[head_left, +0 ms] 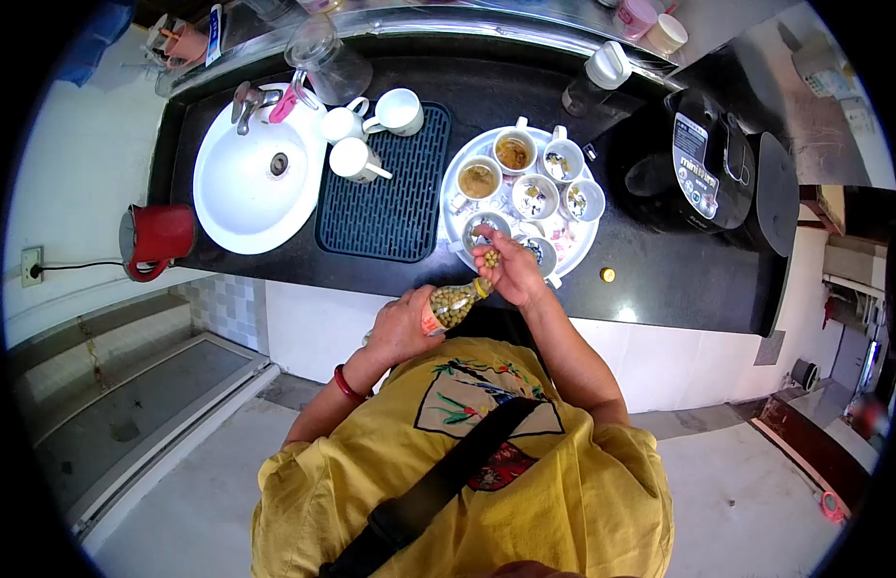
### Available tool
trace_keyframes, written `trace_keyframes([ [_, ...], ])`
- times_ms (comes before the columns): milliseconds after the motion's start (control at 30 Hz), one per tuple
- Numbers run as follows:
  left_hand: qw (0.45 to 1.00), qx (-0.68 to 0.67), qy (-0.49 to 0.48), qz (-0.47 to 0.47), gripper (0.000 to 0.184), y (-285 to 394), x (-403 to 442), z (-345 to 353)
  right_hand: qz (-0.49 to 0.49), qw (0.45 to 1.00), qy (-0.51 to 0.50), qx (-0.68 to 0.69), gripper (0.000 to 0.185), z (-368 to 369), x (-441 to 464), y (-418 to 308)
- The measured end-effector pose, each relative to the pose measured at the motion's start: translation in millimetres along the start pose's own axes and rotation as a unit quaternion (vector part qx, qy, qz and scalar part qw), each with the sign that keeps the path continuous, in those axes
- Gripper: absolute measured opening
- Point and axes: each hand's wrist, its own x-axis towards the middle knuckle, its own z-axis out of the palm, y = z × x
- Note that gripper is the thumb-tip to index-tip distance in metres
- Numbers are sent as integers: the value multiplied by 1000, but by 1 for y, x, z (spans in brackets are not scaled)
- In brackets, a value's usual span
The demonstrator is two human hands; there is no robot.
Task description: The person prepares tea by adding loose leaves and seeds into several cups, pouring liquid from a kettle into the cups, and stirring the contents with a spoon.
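Observation:
My left hand (403, 328) is wrapped round a clear bottle (454, 303) of small round greenish-yellow pieces, tilted with its mouth toward my right hand. In the cupped palm of my right hand (509, 267) lie several of the same round pieces (491, 258). That hand is over the front of a round tray (580, 241) and partly covers the cups there. Several white cups stand on the tray; two at the back left (478, 180) (514, 152) hold brownish contents, and others, such as the middle cup (535, 197), show small dark and pale bits. A yellow cap (607, 275) lies on the counter.
Left of the tray is a dark drying mat (382, 207) with white mugs (400, 112). Beyond it are a white sink (246, 207), a glass pitcher (337, 72) and a red kettle (159, 239). A black appliance (698, 164) and a lidded container (598, 77) stand at the right.

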Motion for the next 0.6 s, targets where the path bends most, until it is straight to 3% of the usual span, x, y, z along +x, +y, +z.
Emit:
trace_keyframes([
  [167,1000,11,-7,3,74,-5,3,-5,-13,999,13,49,32,-1,4,-17],
  [367,1000,12,-18,6,73,-7,8,-11,-98,981,31,167,29,1,9,-51],
  [600,999,19,-35,-8,74,-8,10,-18,-132,979,8,156,33,-19,17,-64],
])
